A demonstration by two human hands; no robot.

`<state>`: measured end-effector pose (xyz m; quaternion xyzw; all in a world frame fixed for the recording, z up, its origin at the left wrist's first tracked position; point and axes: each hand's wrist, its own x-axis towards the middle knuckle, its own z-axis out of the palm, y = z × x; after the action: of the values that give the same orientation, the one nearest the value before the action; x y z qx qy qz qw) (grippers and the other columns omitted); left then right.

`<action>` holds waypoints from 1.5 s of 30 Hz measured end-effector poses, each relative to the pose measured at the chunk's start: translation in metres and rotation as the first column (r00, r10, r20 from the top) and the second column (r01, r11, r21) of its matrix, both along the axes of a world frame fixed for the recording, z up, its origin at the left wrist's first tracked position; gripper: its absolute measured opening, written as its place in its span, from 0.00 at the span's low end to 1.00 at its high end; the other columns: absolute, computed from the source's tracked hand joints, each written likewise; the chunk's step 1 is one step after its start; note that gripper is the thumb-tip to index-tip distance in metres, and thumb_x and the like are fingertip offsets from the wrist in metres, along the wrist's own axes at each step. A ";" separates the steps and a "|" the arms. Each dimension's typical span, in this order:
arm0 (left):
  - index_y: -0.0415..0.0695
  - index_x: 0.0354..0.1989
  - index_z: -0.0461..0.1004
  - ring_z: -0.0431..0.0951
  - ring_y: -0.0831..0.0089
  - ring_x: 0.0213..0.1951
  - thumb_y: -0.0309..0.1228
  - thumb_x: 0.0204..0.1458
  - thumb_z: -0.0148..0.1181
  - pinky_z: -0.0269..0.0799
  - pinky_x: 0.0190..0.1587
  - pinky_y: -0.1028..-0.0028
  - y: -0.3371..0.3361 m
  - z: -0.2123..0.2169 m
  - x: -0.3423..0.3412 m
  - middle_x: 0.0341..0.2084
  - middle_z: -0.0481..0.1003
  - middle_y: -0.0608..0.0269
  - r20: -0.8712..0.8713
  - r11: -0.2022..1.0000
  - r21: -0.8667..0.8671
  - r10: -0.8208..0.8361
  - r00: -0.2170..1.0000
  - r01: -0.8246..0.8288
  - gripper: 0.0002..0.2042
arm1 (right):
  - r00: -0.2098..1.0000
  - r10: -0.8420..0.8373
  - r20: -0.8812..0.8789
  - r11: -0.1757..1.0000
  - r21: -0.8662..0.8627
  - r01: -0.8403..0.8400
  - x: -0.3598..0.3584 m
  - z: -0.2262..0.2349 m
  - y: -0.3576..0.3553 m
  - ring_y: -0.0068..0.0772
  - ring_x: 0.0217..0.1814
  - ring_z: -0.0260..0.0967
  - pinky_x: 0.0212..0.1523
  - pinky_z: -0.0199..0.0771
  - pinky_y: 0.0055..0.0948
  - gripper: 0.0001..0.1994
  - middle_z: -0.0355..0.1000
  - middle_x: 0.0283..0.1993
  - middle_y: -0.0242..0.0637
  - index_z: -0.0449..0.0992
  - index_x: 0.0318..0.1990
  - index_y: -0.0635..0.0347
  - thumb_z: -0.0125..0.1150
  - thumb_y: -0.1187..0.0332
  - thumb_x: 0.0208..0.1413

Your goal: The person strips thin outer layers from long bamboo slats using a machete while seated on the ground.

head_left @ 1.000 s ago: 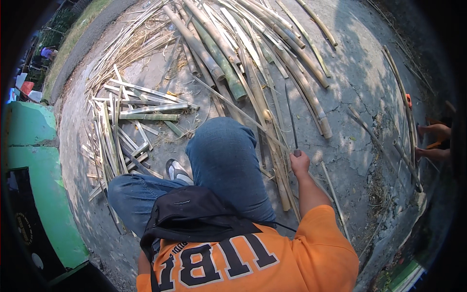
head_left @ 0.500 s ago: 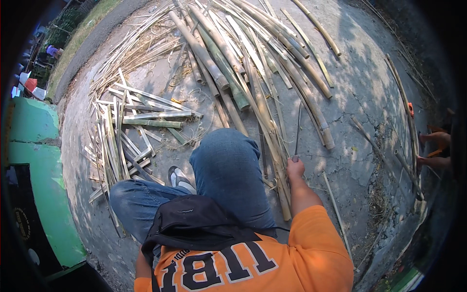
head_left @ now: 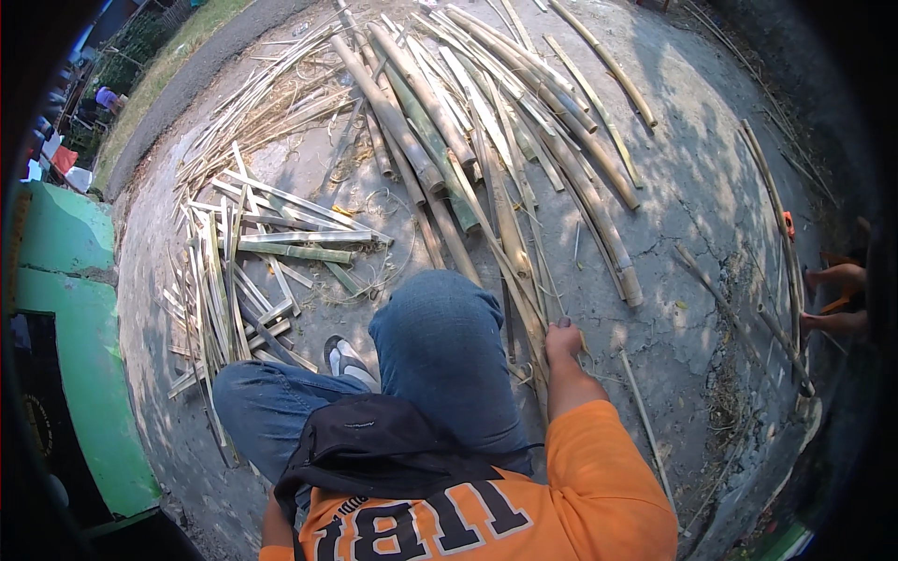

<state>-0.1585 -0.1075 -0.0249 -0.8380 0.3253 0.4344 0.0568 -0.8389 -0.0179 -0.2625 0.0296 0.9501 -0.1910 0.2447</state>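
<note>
1. I see the right hand closed around a tool's dark handle.
2. I cannot see the left hand or tell its state.
3. Bamboo poles lie just left of the right hand.
4. Split strips lie heaped farther left.

Sun-dappled, cracked grey concrete spreads below; at left stand a green wall and, beyond grass, probably shrubs.

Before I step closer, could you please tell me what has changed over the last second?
The thin bamboo strip that slanted under the right hand now seems steeper, its lower end swung left; the hand shifted slightly left and still grips the dark-handled tool. The slat pile stayed put.
</note>
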 end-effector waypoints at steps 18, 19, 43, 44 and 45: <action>0.47 0.59 0.71 0.80 0.63 0.43 0.37 0.61 0.61 0.77 0.40 0.59 -0.012 -0.015 -0.002 0.45 0.78 0.61 -0.011 1.000 -0.002 0.022 1.000 -0.022 0.19 | 0.996 0.087 0.025 0.993 0.081 -0.089 0.002 0.015 -0.014 0.59 0.58 0.77 0.58 0.77 0.48 0.23 0.79 0.54 0.54 0.79 0.52 0.62 0.73 0.57 0.54; 0.47 0.59 0.71 0.80 0.63 0.43 0.37 0.61 0.61 0.77 0.40 0.59 -0.013 -0.016 -0.002 0.45 0.78 0.61 -0.011 1.000 -0.002 0.023 1.000 -0.023 0.19 | 0.996 0.081 0.023 0.993 0.083 -0.082 0.000 0.016 -0.012 0.59 0.58 0.77 0.58 0.77 0.48 0.23 0.79 0.54 0.54 0.79 0.52 0.62 0.73 0.57 0.54; 0.47 0.60 0.71 0.81 0.63 0.43 0.36 0.61 0.61 0.77 0.40 0.58 0.015 -0.039 0.025 0.45 0.78 0.61 -0.063 0.994 0.002 0.106 0.992 -0.106 0.20 | 0.970 0.228 -0.089 0.957 -0.165 -0.240 -0.056 0.029 -0.003 0.55 0.54 0.79 0.54 0.77 0.47 0.25 0.81 0.49 0.52 0.80 0.50 0.61 0.74 0.52 0.50; 0.47 0.60 0.71 0.81 0.62 0.43 0.36 0.61 0.61 0.78 0.40 0.58 0.026 -0.041 0.035 0.45 0.78 0.61 -0.064 0.994 0.006 0.113 0.991 -0.113 0.20 | 0.956 0.252 -0.148 0.937 -0.208 -0.279 -0.068 0.024 -0.016 0.50 0.50 0.80 0.50 0.78 0.47 0.25 0.81 0.46 0.50 0.80 0.50 0.61 0.74 0.52 0.52; 0.47 0.60 0.71 0.81 0.62 0.43 0.36 0.61 0.61 0.78 0.41 0.58 0.022 -0.040 0.027 0.45 0.78 0.61 -0.069 0.993 0.007 0.120 0.990 -0.120 0.20 | 0.946 0.256 -0.197 0.924 -0.240 -0.299 -0.078 0.019 -0.020 0.44 0.47 0.81 0.46 0.78 0.46 0.25 0.81 0.42 0.47 0.80 0.51 0.62 0.73 0.51 0.53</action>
<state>-0.1316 -0.0855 -0.0650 -0.8405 0.2755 0.4662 0.0204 -0.9164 -0.0383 -0.2431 -0.1544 0.9270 -0.2820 0.1931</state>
